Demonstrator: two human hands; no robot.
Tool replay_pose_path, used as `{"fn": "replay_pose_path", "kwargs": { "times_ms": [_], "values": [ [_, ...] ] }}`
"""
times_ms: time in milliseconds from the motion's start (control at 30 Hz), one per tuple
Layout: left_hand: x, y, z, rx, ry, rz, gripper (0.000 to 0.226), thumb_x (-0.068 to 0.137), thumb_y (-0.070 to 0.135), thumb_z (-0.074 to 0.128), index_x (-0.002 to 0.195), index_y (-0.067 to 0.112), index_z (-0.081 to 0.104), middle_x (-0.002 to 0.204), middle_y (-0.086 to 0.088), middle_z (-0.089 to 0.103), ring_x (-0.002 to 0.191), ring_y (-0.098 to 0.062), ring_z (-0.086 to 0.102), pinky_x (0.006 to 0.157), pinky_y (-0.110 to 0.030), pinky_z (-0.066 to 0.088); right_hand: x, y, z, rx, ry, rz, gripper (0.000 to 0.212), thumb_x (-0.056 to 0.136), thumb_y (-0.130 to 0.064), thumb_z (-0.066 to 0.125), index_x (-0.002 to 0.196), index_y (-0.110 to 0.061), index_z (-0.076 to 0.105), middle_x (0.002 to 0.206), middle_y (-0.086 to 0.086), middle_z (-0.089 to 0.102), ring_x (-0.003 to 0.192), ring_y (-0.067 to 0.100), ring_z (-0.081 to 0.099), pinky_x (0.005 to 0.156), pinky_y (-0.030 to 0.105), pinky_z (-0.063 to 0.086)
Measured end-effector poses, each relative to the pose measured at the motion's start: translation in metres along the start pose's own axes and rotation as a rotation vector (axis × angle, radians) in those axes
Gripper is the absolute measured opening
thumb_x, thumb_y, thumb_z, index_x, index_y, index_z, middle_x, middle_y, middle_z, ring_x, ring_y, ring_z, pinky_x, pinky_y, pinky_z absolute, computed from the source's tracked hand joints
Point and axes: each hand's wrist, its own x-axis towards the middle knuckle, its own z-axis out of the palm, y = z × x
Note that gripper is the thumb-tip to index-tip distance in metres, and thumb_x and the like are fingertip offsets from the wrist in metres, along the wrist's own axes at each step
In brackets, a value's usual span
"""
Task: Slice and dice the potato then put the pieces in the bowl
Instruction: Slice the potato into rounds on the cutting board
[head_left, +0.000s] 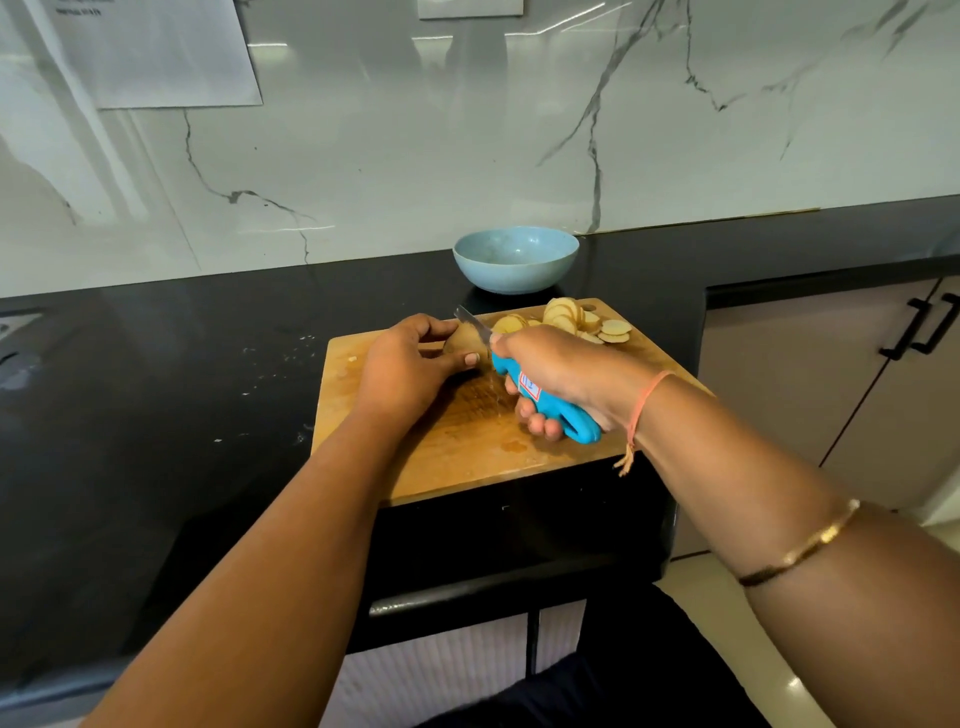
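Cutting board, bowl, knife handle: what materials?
Cutting board: wood, grain and dark cut marks show, worn finish. Bowl: matte pale blue, faintly speckled; plastic or ceramic, cannot tell. Knife handle: smooth bright blue, likely moulded plastic.

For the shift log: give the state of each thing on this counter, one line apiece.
Cutting board: flat on the counter, stained.
Potato: partly sliced, remaining end held on the board.
Slices: piled at the board's far right corner, undiced.
Bowl: upright beyond the board, no potato inside.
Knife: blade against the potato.
Left grip: holds the potato.
Right grip: holds the knife handle.
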Motion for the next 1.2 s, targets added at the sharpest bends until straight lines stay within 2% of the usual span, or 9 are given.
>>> {"fn": "replay_pose_path", "kwargs": {
  "times_ms": [133, 300, 533, 633, 733, 800, 1000, 1100, 1200],
  "values": [
    [0.001, 0.0, -0.002, -0.016, -0.017, -0.007, 0.042, 0.077, 0.023, 0.076, 0.116, 0.019, 0.063, 0.121, 0.005, 0.061, 0.098, -0.008, 0.053, 0.067, -0.01, 0.04, -0.003, 0.011, 0.003, -0.084, 0.043, -0.001, 0.042, 0.1, -0.044, 0.032, 0.08, -0.009, 0.041, 0.06, 0.005, 0.04, 0.039, 0.012, 0.04, 0.034, 0.011, 0.033],
    [0.0, -0.001, -0.002, -0.019, -0.038, 0.02, 0.039, 0.077, 0.019, 0.077, 0.114, 0.017, 0.063, 0.115, 0.007, 0.061, 0.093, -0.004, 0.054, 0.063, -0.006, 0.04, 0.01, -0.003, 0.007, 0.003, 0.012, -0.003, 0.038, 0.101, -0.034, 0.033, 0.074, -0.009, 0.039, 0.056, 0.005, 0.037, 0.023, 0.01, 0.036, 0.031, 0.009, 0.031],
    [0.0, 0.0, -0.001, 0.0, -0.025, 0.021, 0.038, 0.078, 0.017, 0.075, 0.114, 0.016, 0.064, 0.116, 0.004, 0.063, 0.097, -0.008, 0.055, 0.069, -0.009, 0.04, 0.014, -0.002, 0.007, -0.064, 0.055, 0.025, 0.04, 0.099, -0.044, 0.037, 0.08, -0.009, 0.041, 0.053, 0.006, 0.042, 0.024, 0.01, 0.037, 0.032, 0.01, 0.034],
    [0.001, 0.001, -0.001, 0.009, -0.01, 0.008, 0.038, 0.08, 0.02, 0.073, 0.117, 0.017, 0.064, 0.118, 0.004, 0.063, 0.097, -0.005, 0.053, 0.074, -0.013, 0.041, 0.008, 0.001, 0.009, -0.231, 0.096, 0.022, 0.036, 0.1, -0.043, 0.034, 0.079, -0.014, 0.038, 0.061, 0.006, 0.043, 0.027, 0.01, 0.038, 0.034, 0.011, 0.035],
    [0.002, 0.0, -0.001, 0.011, -0.007, -0.011, 0.04, 0.08, 0.025, 0.073, 0.118, 0.019, 0.063, 0.118, 0.005, 0.062, 0.098, -0.005, 0.052, 0.079, -0.019, 0.042, -0.001, 0.006, 0.004, -0.304, 0.109, 0.034, 0.036, 0.1, -0.041, 0.035, 0.075, -0.015, 0.036, 0.066, 0.005, 0.043, 0.04, 0.012, 0.041, 0.034, 0.01, 0.034],
    [0.002, 0.0, -0.001, 0.015, -0.017, -0.014, 0.041, 0.08, 0.025, 0.074, 0.118, 0.019, 0.062, 0.119, 0.005, 0.062, 0.099, -0.006, 0.052, 0.078, -0.02, 0.042, -0.007, 0.007, 0.003, -0.301, 0.099, 0.053, 0.035, 0.1, -0.04, 0.037, 0.076, -0.015, 0.036, 0.07, 0.005, 0.041, 0.049, 0.012, 0.039, 0.034, 0.01, 0.035],
    [0.002, 0.001, 0.0, 0.025, -0.003, -0.026, 0.042, 0.082, 0.027, 0.072, 0.121, 0.019, 0.058, 0.119, 0.006, 0.06, 0.098, -0.006, 0.051, 0.074, -0.017, 0.041, -0.01, 0.007, -0.002, -0.348, 0.122, 0.075, 0.036, 0.098, -0.042, 0.038, 0.075, -0.015, 0.037, 0.071, 0.005, 0.043, 0.049, 0.012, 0.041, 0.034, 0.011, 0.036],
    [0.001, 0.0, -0.001, 0.01, -0.016, -0.023, 0.042, 0.082, 0.027, 0.072, 0.121, 0.021, 0.058, 0.117, 0.008, 0.06, 0.099, -0.005, 0.052, 0.075, -0.016, 0.042, -0.01, 0.016, -0.006, -0.28, 0.159, 0.018, 0.038, 0.097, -0.043, 0.04, 0.08, -0.009, 0.044, 0.063, 0.005, 0.045, 0.039, 0.013, 0.042, 0.035, 0.012, 0.036],
    [0.0, -0.001, -0.001, 0.0, -0.016, -0.028, 0.043, 0.08, 0.027, 0.074, 0.119, 0.021, 0.06, 0.116, 0.009, 0.061, 0.099, -0.007, 0.054, 0.076, -0.018, 0.043, -0.006, 0.024, -0.002, -0.163, 0.222, -0.146, 0.043, 0.099, -0.049, 0.035, 0.088, -0.008, 0.045, 0.056, 0.005, 0.046, 0.033, 0.013, 0.043, 0.034, 0.015, 0.036]
  ]
}}
